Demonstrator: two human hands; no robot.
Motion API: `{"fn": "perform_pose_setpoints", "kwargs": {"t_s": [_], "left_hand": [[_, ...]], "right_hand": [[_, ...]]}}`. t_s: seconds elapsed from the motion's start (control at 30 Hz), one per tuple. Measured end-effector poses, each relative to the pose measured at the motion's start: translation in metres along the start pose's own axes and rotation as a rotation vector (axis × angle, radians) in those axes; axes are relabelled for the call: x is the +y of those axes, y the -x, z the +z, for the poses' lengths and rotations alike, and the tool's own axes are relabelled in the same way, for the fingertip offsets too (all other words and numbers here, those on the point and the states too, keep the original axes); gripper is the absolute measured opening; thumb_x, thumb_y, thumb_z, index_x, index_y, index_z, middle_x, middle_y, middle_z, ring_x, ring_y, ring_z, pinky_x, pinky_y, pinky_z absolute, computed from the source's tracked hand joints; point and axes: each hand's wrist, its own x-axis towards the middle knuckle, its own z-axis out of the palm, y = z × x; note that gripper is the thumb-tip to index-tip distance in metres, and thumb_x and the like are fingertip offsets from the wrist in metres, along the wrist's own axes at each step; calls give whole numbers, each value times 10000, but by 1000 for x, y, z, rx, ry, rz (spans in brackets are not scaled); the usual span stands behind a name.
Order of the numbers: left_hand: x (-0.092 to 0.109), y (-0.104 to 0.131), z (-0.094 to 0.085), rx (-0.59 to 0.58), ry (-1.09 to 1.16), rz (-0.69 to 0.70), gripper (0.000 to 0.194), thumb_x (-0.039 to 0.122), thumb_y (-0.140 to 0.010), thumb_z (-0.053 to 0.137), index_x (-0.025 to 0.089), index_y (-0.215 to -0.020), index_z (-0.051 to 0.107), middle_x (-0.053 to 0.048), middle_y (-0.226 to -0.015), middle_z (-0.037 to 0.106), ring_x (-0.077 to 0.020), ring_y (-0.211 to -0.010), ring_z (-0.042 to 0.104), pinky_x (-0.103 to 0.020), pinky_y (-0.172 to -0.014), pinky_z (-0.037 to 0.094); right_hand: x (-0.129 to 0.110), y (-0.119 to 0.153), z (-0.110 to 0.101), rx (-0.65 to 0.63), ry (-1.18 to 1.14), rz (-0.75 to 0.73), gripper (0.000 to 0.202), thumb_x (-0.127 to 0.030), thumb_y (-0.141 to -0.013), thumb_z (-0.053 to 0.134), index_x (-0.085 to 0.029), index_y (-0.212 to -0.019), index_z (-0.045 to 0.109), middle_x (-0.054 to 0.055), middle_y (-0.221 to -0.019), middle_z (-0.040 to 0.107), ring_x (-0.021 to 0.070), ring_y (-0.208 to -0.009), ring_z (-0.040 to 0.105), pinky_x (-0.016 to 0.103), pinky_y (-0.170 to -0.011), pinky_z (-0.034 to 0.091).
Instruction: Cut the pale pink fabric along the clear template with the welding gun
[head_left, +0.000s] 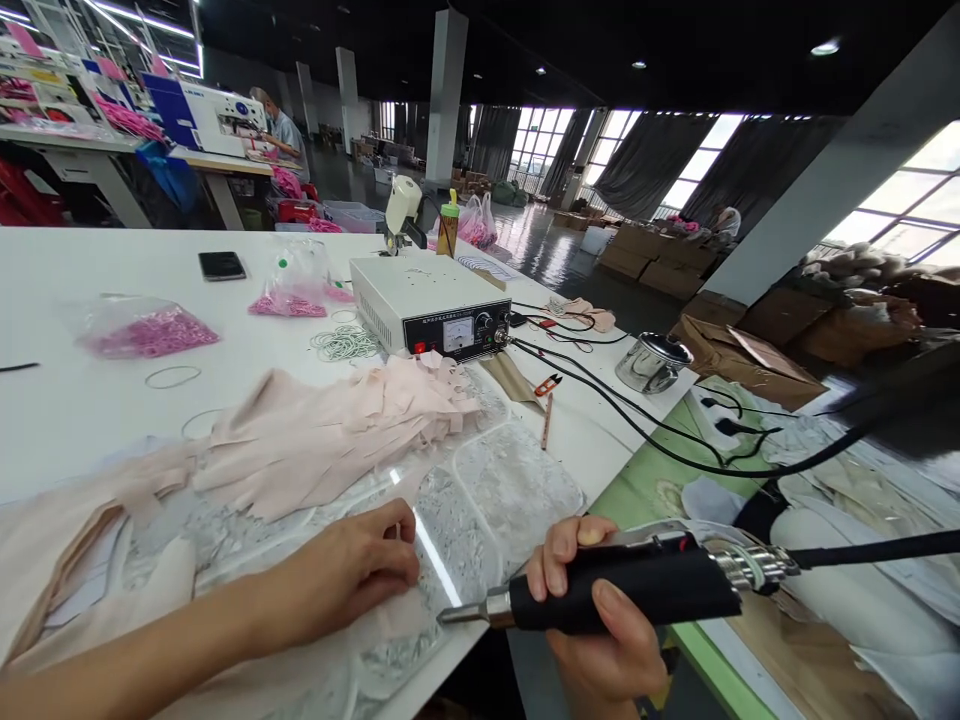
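Observation:
My right hand [592, 610] is wrapped around a black ultrasonic cutter handpiece [622, 585]. Its metal tip points left, toward my other hand, and a thick black cable runs off from its rear end. Over the marbled mat [517, 470], my left hand [367, 565] has its fingers curled and pressed together. A pale piece of fabric [397, 612] lies beneath those fingers; whether they pinch it is hidden. Behind that hand, light pink fabric pieces [322, 430] are heaped in a loose stack, and more pink cloth [45, 510] spreads at the left.
A white control box [427, 290] stands mid-table, its cables [600, 385] running right. Around it are orange snips [547, 385], a pencil [547, 422], a glass jar [652, 365], bags of pink bits [150, 330], elastic loops [345, 342] and a phone [222, 266].

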Motion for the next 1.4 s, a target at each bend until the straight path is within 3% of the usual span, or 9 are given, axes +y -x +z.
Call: {"fn": "perform_pose_setpoints", "kwargs": {"t_s": [0.33,0.5,0.63,0.87,1.17,1.4], "left_hand": [[-8,3,7,107,5,122,180,118,-904,523,190,-799,650,-30,-1020,578,-64,-590,551,-177,-602,460],[1,7,-2,72,-58,344,259,108,-1002,411,211,-972,646,-74,-1088,666,-129,-747,656,-227,-723,503],[7,7,-8,12,-175,472,261,67,-998,438,220,-1053,641,-52,-953,715,-166,-757,644,-264,-717,487],[8,7,-11,0,-384,535,275,32,-1002,421,178,-986,654,-32,-753,618,-182,-650,519,-305,-614,416],[8,10,-9,17,-509,598,305,73,-1049,362,134,-1049,661,-40,-793,633,-183,-675,502,-328,-632,410],[9,13,-8,32,-554,625,184,59,-1008,486,118,-1066,651,-50,-814,647,-192,-703,519,-335,-635,408]], "right_hand": [[1,6,11,1,25,-9,181,-340,-767,655,-234,-911,682,1,-741,571,105,-517,527,241,-471,494],[0,8,13,7,64,-8,170,-356,-775,645,-248,-904,668,2,-734,550,114,-516,503,252,-462,476],[-1,9,12,-1,66,-11,172,-347,-776,639,-245,-912,661,6,-740,550,114,-528,498,253,-475,476],[-3,9,16,-14,118,-32,168,-347,-786,632,-247,-916,664,2,-735,545,115,-524,500,250,-469,468],[-3,10,16,-21,124,-33,164,-334,-794,631,-238,-923,659,3,-741,545,113,-529,500,250,-475,476],[-4,10,20,-23,144,-35,164,-348,-791,629,-247,-920,645,2,-733,530,118,-519,477,253,-453,455]]}}
